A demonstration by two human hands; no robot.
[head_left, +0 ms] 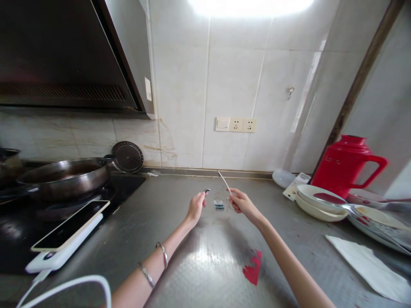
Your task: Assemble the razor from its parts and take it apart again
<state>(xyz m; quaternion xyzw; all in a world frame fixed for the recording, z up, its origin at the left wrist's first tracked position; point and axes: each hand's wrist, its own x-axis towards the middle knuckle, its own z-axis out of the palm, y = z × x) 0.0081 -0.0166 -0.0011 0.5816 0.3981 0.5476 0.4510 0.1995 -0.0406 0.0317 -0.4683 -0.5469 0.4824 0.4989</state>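
My left hand (195, 208) is closed round a small thing with a black and metal top and a bit of red below, which looks like a lighter (207, 191). Most of it is hidden by the fingers. Between finger and thumb my right hand (242, 202) pinches a thin white stick (224, 181), tilted up and to the left. The two hands are apart, above the metal countertop (180, 265). On the counter between them lies a small clear piece with a dark teal band (218, 205); I cannot make out its kind.
A torn red scrap (253, 268) lies nearer me. At left, a phone (72, 224) rests on a white power bank (67, 246) with a cable, beside a pan (67, 177) on the stove. At right stand a red thermos (343, 164), stacked bowls (317, 205) and a white napkin (369, 265).
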